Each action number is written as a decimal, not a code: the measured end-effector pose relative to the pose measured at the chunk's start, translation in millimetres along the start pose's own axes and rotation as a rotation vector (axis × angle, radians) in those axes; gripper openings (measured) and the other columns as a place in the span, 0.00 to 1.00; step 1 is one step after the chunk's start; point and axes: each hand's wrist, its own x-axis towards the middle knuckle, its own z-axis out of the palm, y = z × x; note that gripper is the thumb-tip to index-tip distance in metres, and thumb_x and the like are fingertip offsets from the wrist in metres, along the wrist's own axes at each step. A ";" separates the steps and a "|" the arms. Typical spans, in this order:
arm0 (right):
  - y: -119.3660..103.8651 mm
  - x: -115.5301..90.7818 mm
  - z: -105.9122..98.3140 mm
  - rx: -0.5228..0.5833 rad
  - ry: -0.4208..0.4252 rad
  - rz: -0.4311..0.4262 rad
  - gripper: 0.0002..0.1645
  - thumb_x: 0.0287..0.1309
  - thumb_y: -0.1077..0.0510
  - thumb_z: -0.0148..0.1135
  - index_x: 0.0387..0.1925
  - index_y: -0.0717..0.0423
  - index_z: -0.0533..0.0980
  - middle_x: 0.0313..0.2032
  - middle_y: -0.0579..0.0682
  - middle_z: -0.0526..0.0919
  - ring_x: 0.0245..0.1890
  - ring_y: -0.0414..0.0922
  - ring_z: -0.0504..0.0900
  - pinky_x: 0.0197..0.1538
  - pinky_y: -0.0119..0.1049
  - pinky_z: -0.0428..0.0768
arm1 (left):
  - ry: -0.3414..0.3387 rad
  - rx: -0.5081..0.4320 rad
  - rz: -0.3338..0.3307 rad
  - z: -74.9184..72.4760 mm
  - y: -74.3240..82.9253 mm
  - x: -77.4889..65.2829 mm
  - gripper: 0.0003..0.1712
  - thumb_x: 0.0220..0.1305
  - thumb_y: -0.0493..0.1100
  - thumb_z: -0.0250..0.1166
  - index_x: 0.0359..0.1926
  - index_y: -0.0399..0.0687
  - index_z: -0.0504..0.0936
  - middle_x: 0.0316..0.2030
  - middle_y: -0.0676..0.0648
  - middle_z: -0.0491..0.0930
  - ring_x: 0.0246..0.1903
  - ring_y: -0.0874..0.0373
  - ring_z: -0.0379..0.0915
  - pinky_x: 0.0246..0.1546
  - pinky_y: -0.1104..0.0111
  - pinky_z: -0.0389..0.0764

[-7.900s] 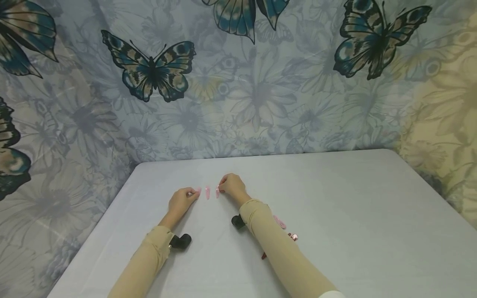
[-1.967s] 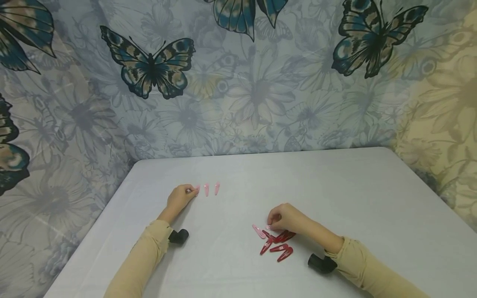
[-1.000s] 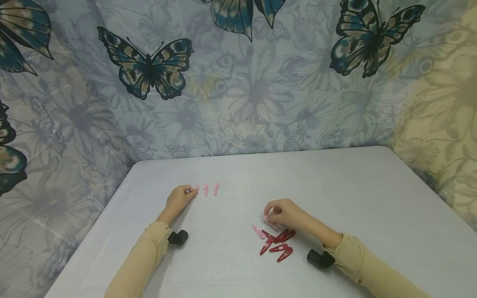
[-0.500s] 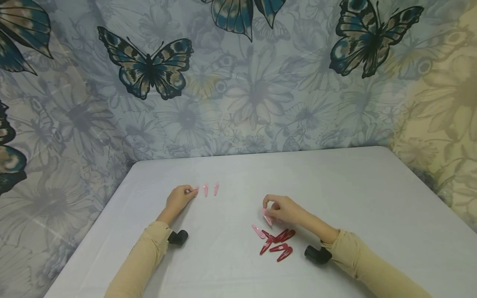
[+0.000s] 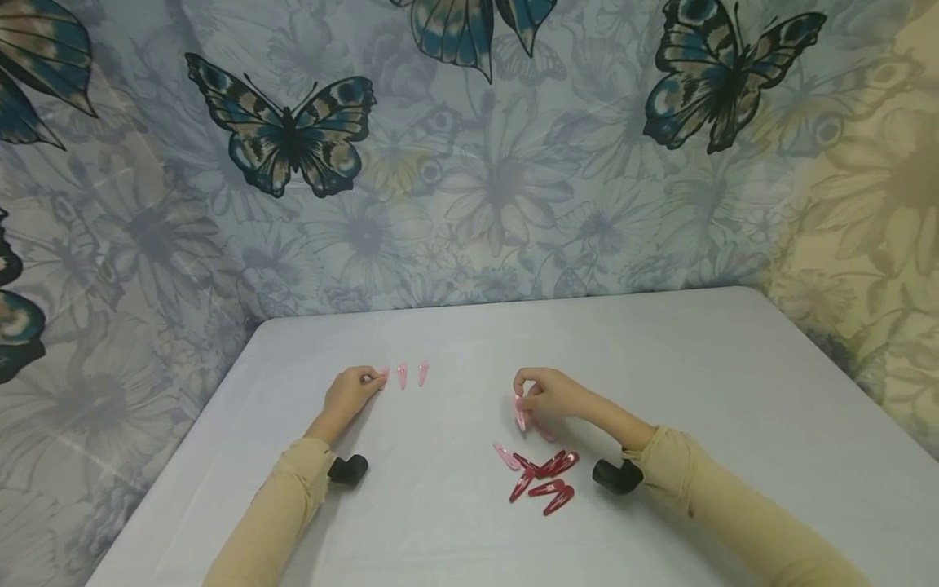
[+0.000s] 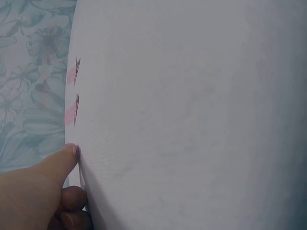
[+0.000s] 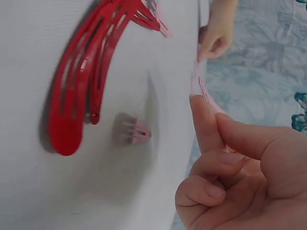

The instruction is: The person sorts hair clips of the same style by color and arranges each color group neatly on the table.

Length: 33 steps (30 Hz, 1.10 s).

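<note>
At the left end of a row, my left hand (image 5: pixel 349 393) pinches a pink snap hair clip (image 5: pixel 385 373) lying on the table; the fingers cover part of it. Two more pink clips stand in line to its right, a middle clip (image 5: pixel 402 376) and an end clip (image 5: pixel 422 373). My right hand (image 5: pixel 555 395) pinches another pink hair clip (image 5: pixel 520 416) between thumb and index finger, raised above the table. Beneath that hand lies a pink clip (image 5: pixel 544 431), which the right wrist view shows end-on. A further pink clip (image 5: pixel 504 456) touches or nearly touches the red pile.
Several red hair clips (image 5: pixel 522 486) lie in a loose, overlapping pile in front of my right hand. The white table (image 5: pixel 660 367) ends at the back against a floral cloth (image 5: pixel 506 196) with butterflies. A black wrist camera (image 5: pixel 618 478) sits low beside the right sleeve.
My right hand has come back from the row to the pile, picked up a pink clip, and lifted it slightly away toward the back left. My left hand stays at the leftmost clip.
</note>
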 end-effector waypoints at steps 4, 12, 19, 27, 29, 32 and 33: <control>-3.7 8.1 -0.3 -0.010 0.000 -0.003 0.09 0.56 0.65 0.57 0.27 0.52 0.66 0.17 0.46 0.78 0.15 0.38 0.61 0.21 0.31 0.59 | -0.003 -0.007 0.015 0.1 -0.9 0.7 0.11 0.56 0.48 0.63 0.27 0.45 0.81 0.16 0.51 0.68 0.18 0.57 0.57 0.18 0.66 0.60; -9.7 22.1 3.9 0.012 0.011 -0.004 0.06 0.57 0.64 0.56 0.29 0.55 0.67 0.18 0.45 0.79 0.15 0.38 0.60 0.20 0.31 0.58 | 0.000 0.020 0.005 2.2 -2.1 -0.7 0.11 0.56 0.48 0.63 0.27 0.45 0.81 0.16 0.51 0.68 0.18 0.57 0.59 0.20 0.66 0.62; -16.5 33.1 6.4 0.052 0.047 0.011 0.06 0.57 0.64 0.56 0.29 0.58 0.67 0.18 0.46 0.79 0.15 0.38 0.60 0.21 0.31 0.57 | 0.019 0.017 0.026 2.5 -3.4 -2.8 0.10 0.57 0.47 0.63 0.27 0.45 0.80 0.12 0.52 0.63 0.15 0.58 0.55 0.17 0.67 0.58; -25.7 50.3 12.2 0.081 0.061 0.020 0.06 0.57 0.63 0.57 0.29 0.59 0.67 0.18 0.48 0.80 0.18 0.48 0.70 0.22 0.31 0.57 | 0.011 0.017 0.028 1.3 -1.5 -7.3 0.10 0.58 0.47 0.62 0.27 0.45 0.80 0.11 0.53 0.63 0.14 0.59 0.55 0.17 0.68 0.58; -27.8 54.5 13.9 0.075 0.067 0.021 0.06 0.57 0.63 0.57 0.29 0.59 0.67 0.18 0.47 0.80 0.18 0.48 0.71 0.22 0.30 0.57 | 0.012 0.017 0.033 1.0 -0.4 -7.2 0.10 0.57 0.47 0.62 0.27 0.45 0.80 0.11 0.53 0.62 0.15 0.59 0.55 0.17 0.68 0.58; -30.7 60.7 15.3 0.065 0.093 0.021 0.06 0.57 0.64 0.57 0.29 0.59 0.67 0.18 0.47 0.80 0.15 0.43 0.65 0.21 0.30 0.56 | 0.016 0.020 0.037 0.9 0.9 -6.2 0.10 0.57 0.47 0.62 0.27 0.45 0.80 0.11 0.53 0.62 0.15 0.59 0.55 0.17 0.68 0.58; -31.2 63.1 15.7 0.061 0.102 0.021 0.06 0.57 0.64 0.57 0.29 0.59 0.67 0.17 0.47 0.80 0.14 0.42 0.64 0.20 0.30 0.55 | 0.017 0.020 0.038 0.9 1.3 -5.7 0.10 0.57 0.47 0.62 0.27 0.45 0.80 0.11 0.53 0.61 0.15 0.59 0.54 0.17 0.68 0.58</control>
